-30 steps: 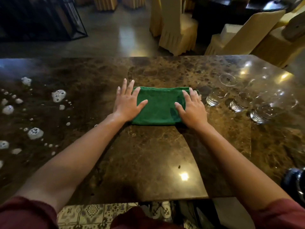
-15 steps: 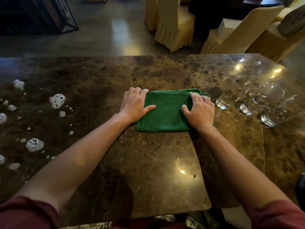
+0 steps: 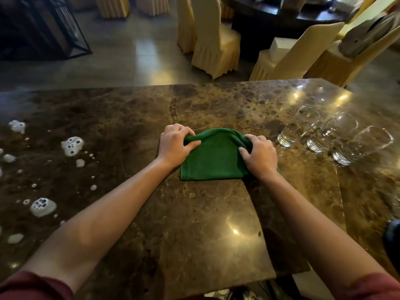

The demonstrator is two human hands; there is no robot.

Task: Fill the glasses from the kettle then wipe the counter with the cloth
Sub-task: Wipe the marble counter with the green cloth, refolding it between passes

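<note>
Sleeves: we see dark red fabric at the bottom corners, on both bare forearms.
Counter (image 3: 194,234): a polished brown marble slab with pale veins and spots; it is glossy and reflects small lights. Its near edge is straight.
Dark object (image 3: 392,239): at the right edge, near us, a round black shape, cut by the frame; we cannot tell what it is.
Foam (image 3: 72,145): white bubbly blobs and small drops lie scattered on the left part of the counter, well apart from the cloth.
Cloth (image 3: 213,161): green, soft and fuzzy, folded into a thick rectangle, lying in the middle of the counter; its far edge is bunched up into a rounded ridge.
Left hand (image 3: 175,145): the fingers are curled over the far left corner of the cloth and grip it.
Right hand (image 3: 258,154): the fingers are curled on the right side of the cloth and grip the fold.
Glasses (image 3: 324,135): three clear round tumblers in a row just right of the cloth, with water in the bottom.
Chairs (image 3: 214,40): beyond the counter, covered in pale yellow pleated fabric, on a shiny tiled floor.
</note>
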